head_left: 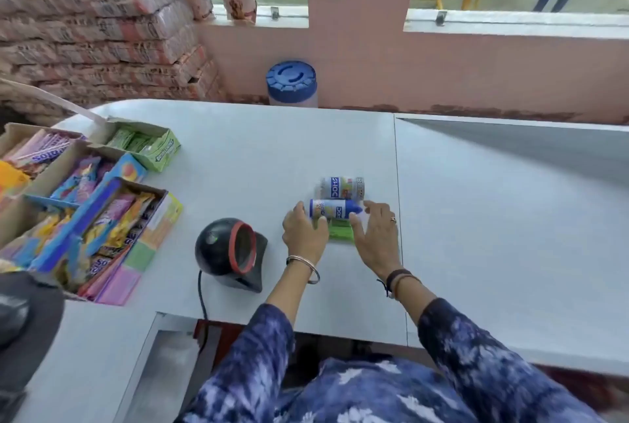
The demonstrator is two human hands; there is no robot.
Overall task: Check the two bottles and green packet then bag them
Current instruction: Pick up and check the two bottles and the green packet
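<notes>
Two white bottles with blue print lie on their sides on the white counter (272, 157). The far bottle (343, 187) rests alone. The near bottle (335, 208), with a blue cap pointing right, lies between my hands. A green packet (340, 231) lies flat just in front of it. My left hand (304, 231) touches the near bottle's left end and covers the packet's left edge. My right hand (376, 235) has its fingers spread at the bottle's cap end and over the packet's right edge. Neither hand has lifted anything.
A black barcode scanner with a red ring (235, 251) stands left of my hands, its cable running off the front edge. Open cardboard boxes of sweets (102, 215) crowd the counter's left side. A blue-lidded jar (292, 84) stands behind the counter.
</notes>
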